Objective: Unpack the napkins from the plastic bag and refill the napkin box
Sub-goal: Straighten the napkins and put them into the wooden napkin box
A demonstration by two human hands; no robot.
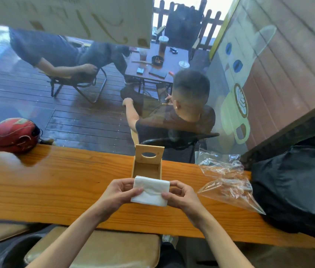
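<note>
While napkin stack sits pinched between left hand and right hand just before open napkin box, plastic bag lies emptied at right; refill step; next: lower stack squarely into box.

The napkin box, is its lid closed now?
No, the napkin box stands open, its lid raised upright behind the empty-looking inside.

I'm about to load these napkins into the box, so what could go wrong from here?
1. The napkins are a loose stack pinched only at its sides by the left hand and right hand; sheets could slip or fan out.
2. The box looks barely wider than the stack, so edges may catch and crumple.
3. The bag lies loose beside the right hand and could be swept off.
</note>
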